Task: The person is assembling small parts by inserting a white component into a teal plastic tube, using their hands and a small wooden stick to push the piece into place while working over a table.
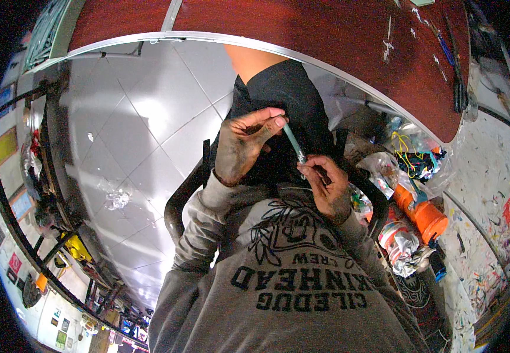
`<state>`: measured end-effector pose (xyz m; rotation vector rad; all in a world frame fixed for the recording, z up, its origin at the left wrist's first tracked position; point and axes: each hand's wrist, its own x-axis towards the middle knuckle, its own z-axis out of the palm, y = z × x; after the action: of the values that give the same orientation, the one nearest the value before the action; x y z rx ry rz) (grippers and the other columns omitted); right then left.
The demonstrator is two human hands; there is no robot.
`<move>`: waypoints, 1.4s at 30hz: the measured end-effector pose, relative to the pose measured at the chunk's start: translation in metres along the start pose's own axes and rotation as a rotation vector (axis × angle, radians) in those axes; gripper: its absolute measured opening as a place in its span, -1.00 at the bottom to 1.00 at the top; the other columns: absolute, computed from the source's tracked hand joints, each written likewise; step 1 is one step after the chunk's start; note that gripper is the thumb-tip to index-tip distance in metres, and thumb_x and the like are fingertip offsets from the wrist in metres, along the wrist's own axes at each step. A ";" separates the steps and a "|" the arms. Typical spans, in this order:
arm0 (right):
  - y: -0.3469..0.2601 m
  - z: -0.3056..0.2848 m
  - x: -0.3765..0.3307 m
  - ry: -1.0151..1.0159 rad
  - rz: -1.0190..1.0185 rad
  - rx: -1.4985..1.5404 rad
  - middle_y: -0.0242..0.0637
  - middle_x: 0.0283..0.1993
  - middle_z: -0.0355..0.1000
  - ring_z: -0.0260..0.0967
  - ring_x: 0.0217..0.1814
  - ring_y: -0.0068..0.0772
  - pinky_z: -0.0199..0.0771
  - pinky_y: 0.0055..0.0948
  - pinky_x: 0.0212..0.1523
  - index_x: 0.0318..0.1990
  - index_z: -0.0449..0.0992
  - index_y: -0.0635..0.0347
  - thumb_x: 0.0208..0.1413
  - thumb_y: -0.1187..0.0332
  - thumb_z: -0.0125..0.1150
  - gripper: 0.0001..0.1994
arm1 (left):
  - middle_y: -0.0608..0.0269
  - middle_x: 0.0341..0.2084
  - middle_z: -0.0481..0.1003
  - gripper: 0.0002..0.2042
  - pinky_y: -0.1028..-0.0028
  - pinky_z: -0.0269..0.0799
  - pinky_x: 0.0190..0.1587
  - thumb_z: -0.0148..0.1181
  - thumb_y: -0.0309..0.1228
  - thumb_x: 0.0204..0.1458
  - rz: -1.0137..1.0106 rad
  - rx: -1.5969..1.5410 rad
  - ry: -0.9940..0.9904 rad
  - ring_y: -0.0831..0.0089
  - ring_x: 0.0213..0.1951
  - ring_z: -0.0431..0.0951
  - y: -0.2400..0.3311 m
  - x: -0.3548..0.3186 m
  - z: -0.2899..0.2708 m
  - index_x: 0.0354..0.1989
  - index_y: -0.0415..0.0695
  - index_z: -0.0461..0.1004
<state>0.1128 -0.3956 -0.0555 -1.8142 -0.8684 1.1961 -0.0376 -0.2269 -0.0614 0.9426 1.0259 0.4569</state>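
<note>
- Floor [149, 117]: pale grey glossy tiles, laid diagonal in this view, glare spots; a small crumpled clear scrap [117, 200] lies on it, well apart from the hands.
- Dark red-brown tabletop [337, 41] arcs across the top, metal-edged rim, white scratch marks on it.
- Right edge: paint-splattered surface [490, 194], white with red and mixed flecks.
- Left edge: dark metal rack or railing [43, 194] running down the frame; something yellow [78, 247] at its base, can't tell what.
- Person seated on a black-armed chair [178, 200], grey printed sweatshirt [290, 294], dark shorts [290, 100].
- Left hand [246, 147]: grimy, thumb and forefinger pinched shut on the upper end of a slim pale teal tube [292, 141].
- Right hand [325, 185]: fingers curled, gripping the tube's lower metal tip end.
- Tube sits tilted between both hands, over the lap, in front of the dark shorts.
- Containers: orange cylindrical container [425, 215] lying on its side right of the chair; contents not visible.
- Clear plastic bags [384, 167] just beside it, holding tangled yellow and dark wires [411, 156].
- Crumpled white-red wrapper bundle [402, 244] below the orange container.
- Signs: small coloured rectangular posters [61, 329] on the wall lower left, too small to make out.
</note>
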 end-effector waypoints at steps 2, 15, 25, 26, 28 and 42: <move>0.000 0.002 -0.002 0.003 -0.014 0.051 -0.20 -0.13 0.55 0.52 -0.13 -0.36 0.52 -0.38 -0.12 -0.16 0.50 0.21 0.25 0.40 0.20 -0.90 | 0.30 -0.29 0.66 -0.75 0.59 0.51 -0.34 0.34 -0.35 0.14 -0.008 0.018 -0.036 0.65 -0.31 0.58 0.000 -0.002 -0.003 -0.07 -0.20 0.63; -0.011 0.014 -0.015 -0.126 0.212 0.199 -0.35 -0.19 0.47 0.43 -0.16 -0.56 0.52 -0.45 -0.13 -0.14 0.49 0.23 0.28 0.39 0.18 -0.89 | 0.32 -0.27 0.64 -0.72 0.54 0.56 -0.31 0.29 -0.28 0.18 -0.109 0.066 -0.178 0.64 -0.30 0.56 -0.037 -0.024 -0.008 -0.02 -0.17 0.63; -0.003 0.017 -0.013 -0.103 0.179 0.217 -0.43 -0.35 0.42 0.34 -0.36 -0.67 0.38 -0.60 -0.33 -0.16 0.49 0.25 0.28 0.39 0.22 -0.88 | 0.37 -0.30 0.58 -0.71 0.52 0.60 -0.26 0.10 -0.32 0.31 -0.098 -0.016 -0.261 0.65 -0.30 0.51 -0.046 -0.031 -0.018 0.09 -0.17 0.56; -0.001 0.015 -0.013 -0.120 0.193 0.212 -0.41 -0.29 0.45 0.39 -0.31 -0.62 0.46 -0.56 -0.27 -0.13 0.50 0.25 0.27 0.42 0.22 -0.88 | 0.37 -0.30 0.58 -0.70 0.52 0.59 -0.26 0.10 -0.32 0.31 -0.093 -0.014 -0.264 0.65 -0.29 0.52 -0.046 -0.032 -0.018 0.11 -0.17 0.55; 0.001 0.014 -0.012 -0.130 0.202 0.196 -0.38 -0.25 0.49 0.45 -0.25 -0.58 0.53 -0.52 -0.22 -0.11 0.52 0.24 0.25 0.43 0.23 -0.88 | 0.36 -0.29 0.58 -0.69 0.52 0.59 -0.24 0.09 -0.32 0.32 -0.084 -0.009 -0.271 0.63 -0.27 0.52 -0.048 -0.035 -0.018 0.13 -0.16 0.54; -0.011 0.014 -0.005 -0.132 0.257 0.105 -0.41 -0.29 0.51 0.43 -0.29 -0.63 0.49 -0.55 -0.27 -0.14 0.53 0.22 0.26 0.36 0.25 -0.87 | 0.29 -0.22 0.60 -0.67 0.52 0.58 -0.25 0.08 -0.29 0.32 -0.072 0.015 -0.281 0.61 -0.23 0.52 -0.047 -0.036 -0.019 0.16 -0.17 0.52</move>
<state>0.0969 -0.3913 -0.0472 -1.8156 -0.6438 1.5089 -0.0757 -0.2693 -0.0862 0.9501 0.8050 0.2483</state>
